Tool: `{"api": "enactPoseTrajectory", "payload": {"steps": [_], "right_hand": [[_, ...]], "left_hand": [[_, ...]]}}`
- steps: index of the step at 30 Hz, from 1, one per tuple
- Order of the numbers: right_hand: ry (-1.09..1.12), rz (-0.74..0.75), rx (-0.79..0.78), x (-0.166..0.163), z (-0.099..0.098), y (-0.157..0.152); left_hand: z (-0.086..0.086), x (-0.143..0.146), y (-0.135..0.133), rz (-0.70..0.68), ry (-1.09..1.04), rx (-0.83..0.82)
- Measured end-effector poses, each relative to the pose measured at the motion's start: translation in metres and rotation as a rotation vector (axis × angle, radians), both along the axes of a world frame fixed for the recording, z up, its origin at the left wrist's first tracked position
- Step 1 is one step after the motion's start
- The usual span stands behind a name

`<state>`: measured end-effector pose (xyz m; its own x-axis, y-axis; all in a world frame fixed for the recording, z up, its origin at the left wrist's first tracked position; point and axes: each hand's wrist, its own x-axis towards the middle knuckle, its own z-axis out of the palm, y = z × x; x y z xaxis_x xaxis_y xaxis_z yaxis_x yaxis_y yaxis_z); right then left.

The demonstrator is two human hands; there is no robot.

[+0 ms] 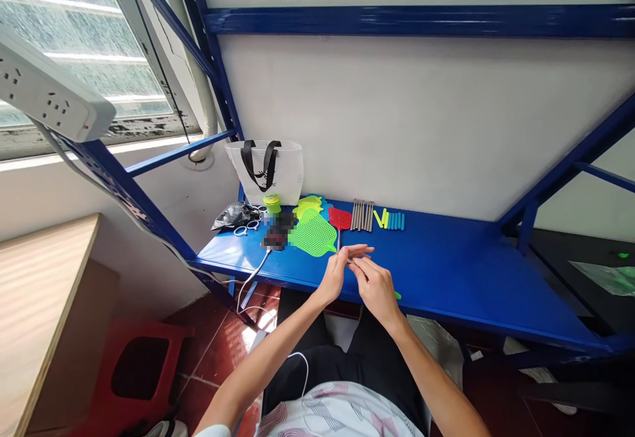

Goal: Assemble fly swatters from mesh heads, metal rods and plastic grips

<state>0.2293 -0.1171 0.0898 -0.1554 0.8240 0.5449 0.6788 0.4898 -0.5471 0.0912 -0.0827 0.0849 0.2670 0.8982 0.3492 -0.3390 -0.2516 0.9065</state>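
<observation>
My left hand (340, 266) and my right hand (376, 285) meet above the front of the blue shelf (446, 265). Together they pinch a thin metal rod (350, 260); a small green piece (397, 295) shows just past my right hand. A green swatter head (313, 234) lies just beyond my left hand, with a red swatter head (340, 217) and yellow ones (307, 204) behind it. Further back lie a row of metal rods (362, 215) and several yellow and blue handle grips (390, 219).
A white bag with black handles (265, 169) stands at the back left by a green tape roll (271, 202), scissors (247, 227) and a black plastic bag (233, 214). A power strip (44, 90) hangs at upper left. A red stool (133, 371) sits on the floor beside a wooden table (34, 305).
</observation>
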Motion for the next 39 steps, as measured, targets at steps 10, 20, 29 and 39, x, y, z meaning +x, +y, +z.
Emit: {"api": "enactPoseTrajectory", "payload": {"steps": [10, 20, 29, 39], "right_hand": [[-0.109, 0.078, -0.221, 0.012, -0.001, 0.018], [-0.143, -0.093, -0.207, 0.033, -0.014, 0.033], [-0.294, -0.402, -0.434, 0.022, -0.036, 0.050], [-0.297, -0.252, -0.571, 0.020, -0.026, 0.050]], "left_hand": [[-0.002, -0.024, 0.033, 0.072, 0.084, -0.009], [-0.027, -0.046, 0.057, 0.186, 0.484, 0.057], [-0.056, -0.037, 0.052, 0.530, 1.388, 0.322], [-0.055, -0.034, 0.055, 0.501, 1.479, 0.357]]}}
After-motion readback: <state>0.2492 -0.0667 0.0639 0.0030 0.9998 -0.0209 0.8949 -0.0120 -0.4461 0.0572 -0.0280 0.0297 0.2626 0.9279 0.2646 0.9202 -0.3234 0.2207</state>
